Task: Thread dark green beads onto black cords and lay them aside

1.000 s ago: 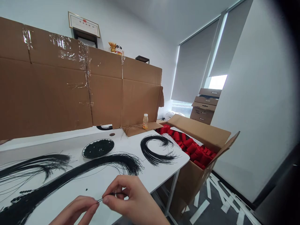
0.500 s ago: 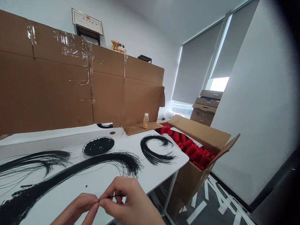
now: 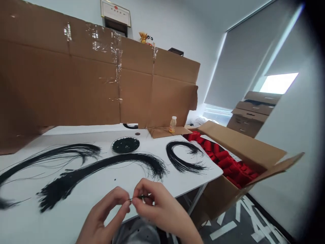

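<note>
Your right hand point(image 3: 158, 206) is closed on a short black filament point(image 3: 139, 197), pinching it between thumb and fingertips. The strand runs sideways through that pinch, and its left end reaches your left hand point(image 3: 103, 213), whose fingertips point(image 3: 126, 204) close on it from the other side. Both hands sit at the near edge of the white desk point(image 3: 30, 193). Just beyond them lies a long sweep of loose black filaments point(image 3: 101, 166), with another sweep point(image 3: 58, 152) toward the left edge and a curled bundle point(image 3: 177, 159) near the right corner. A round dish of black bits point(image 3: 125, 145) sits toward the far edge. Past the right edge, an open carton point(image 3: 243, 145) holds red pieces point(image 3: 223, 162).
</note>
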{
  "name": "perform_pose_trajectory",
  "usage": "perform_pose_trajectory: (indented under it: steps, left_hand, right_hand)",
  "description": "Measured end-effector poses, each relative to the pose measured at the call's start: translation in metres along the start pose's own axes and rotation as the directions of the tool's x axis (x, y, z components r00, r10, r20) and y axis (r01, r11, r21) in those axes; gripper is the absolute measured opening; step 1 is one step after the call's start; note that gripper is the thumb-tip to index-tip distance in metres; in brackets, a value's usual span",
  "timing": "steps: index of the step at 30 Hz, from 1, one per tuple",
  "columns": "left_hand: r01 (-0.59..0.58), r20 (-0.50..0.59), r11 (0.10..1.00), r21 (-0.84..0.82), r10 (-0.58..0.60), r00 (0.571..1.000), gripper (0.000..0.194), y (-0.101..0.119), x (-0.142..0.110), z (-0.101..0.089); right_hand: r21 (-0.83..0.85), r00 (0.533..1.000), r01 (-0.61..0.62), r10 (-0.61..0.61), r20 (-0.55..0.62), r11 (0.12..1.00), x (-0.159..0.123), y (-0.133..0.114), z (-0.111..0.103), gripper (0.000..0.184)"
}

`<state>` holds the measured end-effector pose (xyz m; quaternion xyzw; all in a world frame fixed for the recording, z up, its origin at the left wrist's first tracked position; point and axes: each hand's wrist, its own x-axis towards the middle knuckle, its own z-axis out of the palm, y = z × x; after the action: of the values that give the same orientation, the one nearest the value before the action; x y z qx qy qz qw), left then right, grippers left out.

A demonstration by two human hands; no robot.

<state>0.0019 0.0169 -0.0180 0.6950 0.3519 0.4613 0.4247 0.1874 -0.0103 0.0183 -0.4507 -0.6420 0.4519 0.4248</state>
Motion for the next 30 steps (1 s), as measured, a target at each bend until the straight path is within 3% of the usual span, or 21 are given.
perform_pose_trajectory:
  steps: [4, 6, 8, 11, 15, 23, 30]
  left_hand:
    - [0.038, -0.006, 0.999, 0.033, -0.038, 0.999, 0.022, 0.007, -0.001, -0.005]
    - [0.067, 0.015, 0.987, 0.143, -0.070, 0.997, 0.019, 0.005, 0.002, -0.014]
    - [0.116, -0.018, 0.937, 0.329, -0.117, 0.993, 0.017, -0.006, 0.008, -0.027]
    - [0.178, -0.132, 0.787, 0.590, -0.124, 0.984, 0.019, -0.036, 0.015, -0.047]
    - [0.205, -0.168, 0.728, 0.655, -0.124, 0.978, 0.020, -0.070, 0.025, -0.052]
    - [0.127, -0.097, 0.707, 0.695, -0.083, 0.992, 0.024, -0.092, 0.041, -0.029]
    - [0.158, -0.140, 0.690, 0.707, -0.083, 0.987, 0.021, -0.091, 0.053, -0.041]
  right_hand:
    - [-0.025, 0.999, 0.033, -0.032, 0.030, 0.999, 0.004, 0.004, -0.001, 0.009]
    - [-0.071, 0.999, 0.048, -0.048, 0.000, 0.996, 0.004, 0.007, -0.004, 0.012]
    - [-0.128, 0.994, 0.057, -0.068, -0.080, 0.990, 0.003, 0.009, -0.012, 0.016]
    - [-0.207, 0.956, 0.042, -0.099, -0.275, 0.977, -0.002, 0.013, -0.032, 0.021]
    - [-0.233, 0.877, -0.033, -0.083, -0.474, 0.972, -0.007, 0.020, -0.057, 0.028]
    - [-0.309, 0.921, 0.008, -0.127, -0.369, 0.951, -0.002, 0.019, -0.053, 0.023]
    - [-0.308, 0.936, 0.040, -0.143, -0.320, 0.951, 0.000, 0.018, -0.049, 0.021]
